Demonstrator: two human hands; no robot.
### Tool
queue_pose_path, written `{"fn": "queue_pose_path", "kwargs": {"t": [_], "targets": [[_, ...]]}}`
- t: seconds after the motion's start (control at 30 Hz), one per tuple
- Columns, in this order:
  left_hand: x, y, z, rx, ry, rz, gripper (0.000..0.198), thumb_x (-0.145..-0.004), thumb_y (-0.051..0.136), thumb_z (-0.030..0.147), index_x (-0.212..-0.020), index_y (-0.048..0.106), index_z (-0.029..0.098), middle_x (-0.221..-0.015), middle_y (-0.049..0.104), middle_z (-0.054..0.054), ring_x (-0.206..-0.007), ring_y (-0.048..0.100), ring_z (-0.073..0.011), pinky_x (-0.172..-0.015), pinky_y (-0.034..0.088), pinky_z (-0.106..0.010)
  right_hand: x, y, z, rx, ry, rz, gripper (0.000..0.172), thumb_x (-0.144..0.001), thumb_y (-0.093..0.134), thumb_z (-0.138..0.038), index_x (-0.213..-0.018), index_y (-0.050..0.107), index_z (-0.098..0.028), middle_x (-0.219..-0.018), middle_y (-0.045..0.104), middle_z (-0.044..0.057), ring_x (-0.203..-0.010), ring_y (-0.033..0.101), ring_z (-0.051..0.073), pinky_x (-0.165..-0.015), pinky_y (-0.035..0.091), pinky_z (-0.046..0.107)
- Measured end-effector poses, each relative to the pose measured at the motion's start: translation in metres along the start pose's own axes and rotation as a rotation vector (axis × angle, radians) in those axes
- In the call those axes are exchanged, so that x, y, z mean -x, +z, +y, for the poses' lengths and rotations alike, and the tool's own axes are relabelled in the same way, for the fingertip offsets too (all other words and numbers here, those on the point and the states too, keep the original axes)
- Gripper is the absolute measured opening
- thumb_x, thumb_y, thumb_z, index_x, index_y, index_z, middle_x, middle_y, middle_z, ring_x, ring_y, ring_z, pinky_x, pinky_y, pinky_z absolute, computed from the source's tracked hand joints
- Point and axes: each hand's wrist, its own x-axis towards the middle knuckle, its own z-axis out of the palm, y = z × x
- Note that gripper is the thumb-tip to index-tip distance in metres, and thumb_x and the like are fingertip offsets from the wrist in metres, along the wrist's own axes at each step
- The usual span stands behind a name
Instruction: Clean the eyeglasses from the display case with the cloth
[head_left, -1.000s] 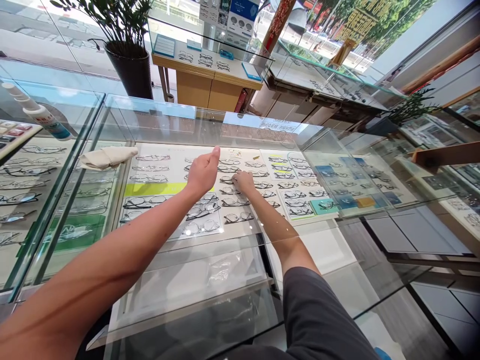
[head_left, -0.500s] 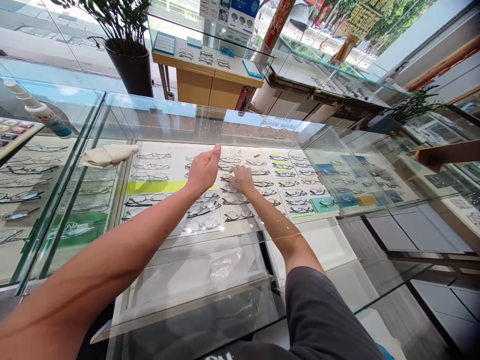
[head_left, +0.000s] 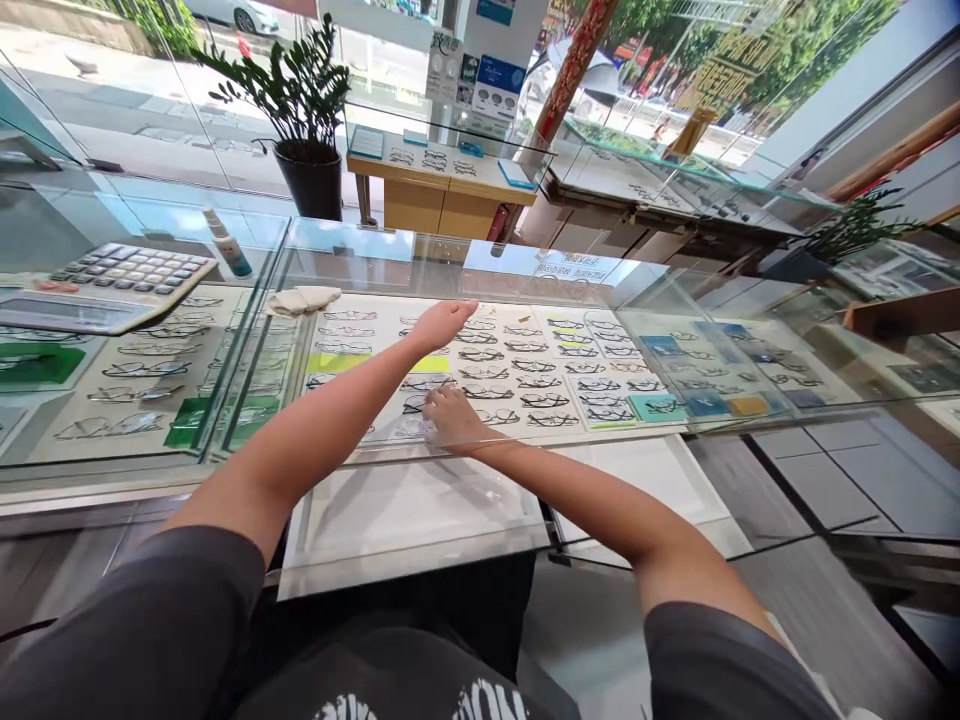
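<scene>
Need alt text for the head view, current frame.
A person's right hand is low among rows of eyeglasses at a glass display case, the left hand stretched farther across. To the left are a folded cloth, a spray bottle and a large calculator.

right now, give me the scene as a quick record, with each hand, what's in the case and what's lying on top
left hand: in view above the far rows, thumb outward; contact unclear
right hand: by the eyeglasses in the near rows, fingers bent; grip unclear
case: glass display case with rows of eyeglasses
on top: calculator at left, then spray bottle, then folded cloth
beyond: potted plant
</scene>
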Motion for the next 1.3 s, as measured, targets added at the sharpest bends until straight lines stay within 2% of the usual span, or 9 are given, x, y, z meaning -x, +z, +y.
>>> {"fn": "queue_pose_path", "kwargs": {"t": [0.13,0.27,0.4,0.57,0.7,0.8,0.9,1.17,1.3], "targets": [[0.013,-0.012,0.015,-0.155,0.064,-0.189,0.055,-0.104,0.047,0.068,-0.074,0.052,0.023,-0.078,0.064,-0.005,-0.069,0.054,-0.0194,-0.069,0.042,-0.035,-0.005,-0.003,0.002,0.038,0.014,-0.059,0.038,-0.091,0.089,-0.041,-0.119,0.084,-0.016,-0.158,0.067,0.022,-0.152,0.052,0.043,-0.125,0.042,0.055],[0.053,-0.041,0.019,-0.362,0.148,-0.161,0.047,-0.095,0.064,0.065,-0.075,0.057,0.023,-0.086,0.071,-0.010,-0.083,0.063,-0.0257,-0.077,0.046,-0.038,-0.011,-0.002,0.015,0.041,0.007,-0.063,0.039,-0.090,0.092,-0.043,-0.120,0.084,-0.020,-0.166,0.065,0.017,-0.159,0.050,0.040,-0.129,0.042,0.051],[0.101,-0.108,-0.001,-0.636,0.202,-0.099,0.038,-0.098,0.062,0.057,-0.085,0.065,0.021,-0.102,0.077,-0.014,-0.098,0.067,-0.0292,-0.083,0.047,-0.039,-0.015,0.004,0.023,0.045,0.031,-0.038,0.033,-0.095,0.087,-0.043,-0.117,0.085,-0.019,-0.158,0.071,0.018,-0.154,0.056,0.039,-0.127,0.045,0.049],[0.153,-0.208,-0.042,-0.909,0.030,0.148,0.043,-0.105,0.047,0.057,-0.094,0.068,0.021,-0.102,0.077,-0.014,-0.093,0.068,-0.0290,-0.073,0.041,-0.036,-0.020,0.014,0.024,0.017,0.053,-0.014,0.028,-0.098,0.082,-0.042,-0.113,0.086,-0.018,-0.148,0.075,0.018,-0.146,0.061,0.037,-0.120,0.047,0.046],[0.184,-0.252,-0.075,-0.999,-0.029,0.329,0.043,-0.102,0.046,0.057,-0.083,0.063,0.023,-0.091,0.072,-0.013,-0.089,0.065,-0.0304,-0.070,0.033,-0.037,-0.022,0.020,0.022,-0.007,0.049,-0.012,0.027,-0.099,0.081,-0.042,-0.112,0.087,-0.019,-0.147,0.077,0.017,-0.144,0.062,0.035,-0.118,0.046,0.044],[0.198,-0.257,-0.093,-1.001,-0.058,0.421,0.042,-0.102,0.043,0.055,-0.078,0.058,0.024,-0.089,0.071,-0.013,-0.089,0.064,-0.0302,-0.070,0.030,-0.038,-0.022,0.024,0.021,-0.018,0.052,-0.010,0.026,-0.102,0.077,-0.038,-0.114,0.088,-0.019,-0.145,0.078,0.018,-0.143,0.062,0.035,-0.117,0.046,0.043],[0.200,-0.248,-0.099,-0.973,-0.107,0.441,0.043,-0.103,0.040,0.054,-0.075,0.054,0.025,-0.084,0.069,-0.012,-0.085,0.062,-0.0289,-0.069,0.029,-0.039,-0.020,0.027,0.019,-0.025,0.060,-0.005,0.024,-0.102,0.074,-0.032,-0.115,0.088,-0.018,-0.144,0.078,0.018,-0.143,0.062,0.034,-0.118,0.045,0.043],[0.198,-0.231,-0.088,-0.962,-0.135,0.353,0.044,-0.104,0.038,0.053,-0.071,0.048,0.025,-0.081,0.069,-0.012,-0.080,0.060,-0.0259,-0.068,0.030,-0.038,-0.014,0.026,0.017,-0.019,0.089,-0.005,0.023,-0.093,0.075,-0.022,-0.111,0.088,-0.015,-0.132,0.081,0.021,-0.134,0.064,0.037,-0.118,0.047,0.048],[0.201,-0.230,-0.087,-0.963,-0.141,0.358,0.047,-0.104,0.037,0.053,-0.074,0.056,0.023,-0.087,0.074,-0.014,-0.083,0.062,-0.0266,-0.068,0.031,-0.037,-0.011,0.025,0.014,-0.005,0.112,0.010,0.023,-0.094,0.073,-0.023,-0.109,0.088,-0.015,-0.133,0.080,0.020,-0.140,0.061,0.039,-0.135,0.032,0.054]]}}
